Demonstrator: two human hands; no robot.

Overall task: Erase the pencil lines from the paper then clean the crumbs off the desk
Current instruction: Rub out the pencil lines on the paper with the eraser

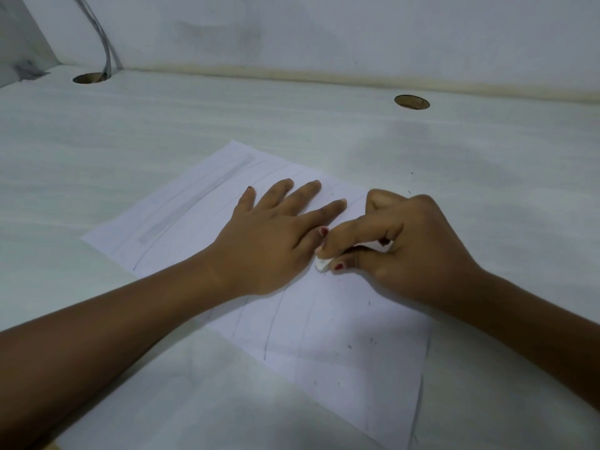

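Two hands: your left hand [269, 241] flat, pins flimsy paper [341, 319] mid-frame; right hand [412, 248] pinches soft eraser [323, 264]; rub lightly, prob. creases.

Your single wide-angle head camera looks forward and down at the desk [130, 141] from close above; the paper [341, 336] sits mid-frame, near you, and the back wall [357, 34] crosses the top.

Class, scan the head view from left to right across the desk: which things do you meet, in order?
desk hole with cables → left hand, flat on the paper → white eraser → right hand, pinching it
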